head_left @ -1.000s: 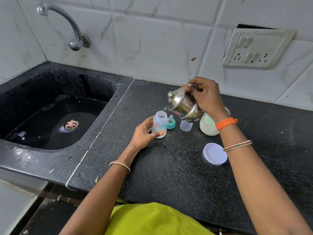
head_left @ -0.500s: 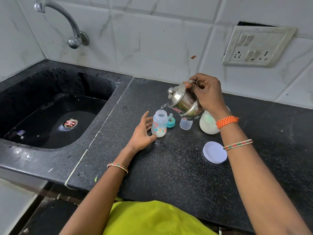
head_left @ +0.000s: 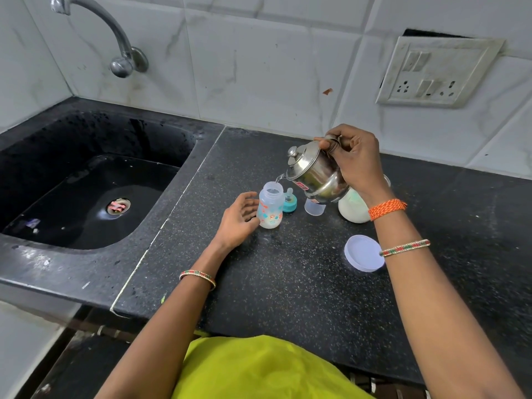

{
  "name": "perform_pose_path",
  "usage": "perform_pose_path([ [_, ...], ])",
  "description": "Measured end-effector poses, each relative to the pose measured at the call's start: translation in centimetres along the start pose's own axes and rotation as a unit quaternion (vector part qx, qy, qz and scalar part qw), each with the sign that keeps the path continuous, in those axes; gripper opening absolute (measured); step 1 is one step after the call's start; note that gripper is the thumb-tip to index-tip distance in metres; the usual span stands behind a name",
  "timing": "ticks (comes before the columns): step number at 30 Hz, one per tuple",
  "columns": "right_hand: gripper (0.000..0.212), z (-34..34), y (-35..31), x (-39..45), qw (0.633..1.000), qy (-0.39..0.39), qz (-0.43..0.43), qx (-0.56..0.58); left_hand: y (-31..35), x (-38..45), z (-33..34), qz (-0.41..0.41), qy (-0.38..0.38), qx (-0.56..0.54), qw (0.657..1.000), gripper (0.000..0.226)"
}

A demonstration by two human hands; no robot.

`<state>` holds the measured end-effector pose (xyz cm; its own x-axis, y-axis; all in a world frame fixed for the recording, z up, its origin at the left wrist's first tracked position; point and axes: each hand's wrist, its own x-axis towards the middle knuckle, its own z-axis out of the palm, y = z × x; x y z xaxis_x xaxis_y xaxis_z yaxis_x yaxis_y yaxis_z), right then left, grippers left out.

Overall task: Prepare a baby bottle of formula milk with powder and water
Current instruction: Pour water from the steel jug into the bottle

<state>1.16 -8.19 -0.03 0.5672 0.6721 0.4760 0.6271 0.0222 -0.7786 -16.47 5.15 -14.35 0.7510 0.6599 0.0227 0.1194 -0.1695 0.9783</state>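
A small clear baby bottle (head_left: 270,209) with coloured prints stands open-topped on the black counter (head_left: 288,283). My right hand (head_left: 352,165) grips the handle of a steel kettle (head_left: 312,175), tilted left, and a thin stream of water runs from its spout into the bottle's mouth. My left hand (head_left: 240,220) rests on the counter just left of the bottle, fingers relaxed, barely touching it. The teal teat ring (head_left: 289,202) and a clear cap (head_left: 314,208) stand behind the bottle. A jar of white powder (head_left: 353,207) is partly hidden by my right wrist.
The jar's white lid (head_left: 364,254) lies flat on the counter near my right forearm. A black sink (head_left: 86,182) with a tap (head_left: 115,38) above it fills the left side. A wall socket plate (head_left: 434,74) sits on the tiled wall at the right.
My left hand has let go of the bottle and opened beside it. The kettle has tipped further and water now pours into the bottle.
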Motion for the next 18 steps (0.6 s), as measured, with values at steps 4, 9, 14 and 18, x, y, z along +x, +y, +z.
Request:
perform_pose_path([
  [4, 0.016, -0.1, 0.0, -0.4, 1.0, 0.011, -0.001, 0.019, -0.1, -0.1, 0.0, 0.005, 0.004, -0.001, 1.0, 0.049],
  [9, 0.016, 0.0, 0.1, -0.9, 0.999, 0.02, 0.002, 0.027, -0.1, -0.3, 0.2, 0.008, 0.001, 0.007, 1.0, 0.044],
  [14, 0.003, 0.2, 0.1, -1.2, 0.999, 0.027, 0.001, 0.026, 0.2, -0.5, 0.3, 0.024, 0.003, 0.024, 0.999, 0.049],
  [18, 0.002, 0.2, 0.0, -1.4, 0.999, 0.029, 0.002, 0.019, 0.1, -0.5, 0.4, 0.026, 0.001, 0.03, 0.999, 0.05],
])
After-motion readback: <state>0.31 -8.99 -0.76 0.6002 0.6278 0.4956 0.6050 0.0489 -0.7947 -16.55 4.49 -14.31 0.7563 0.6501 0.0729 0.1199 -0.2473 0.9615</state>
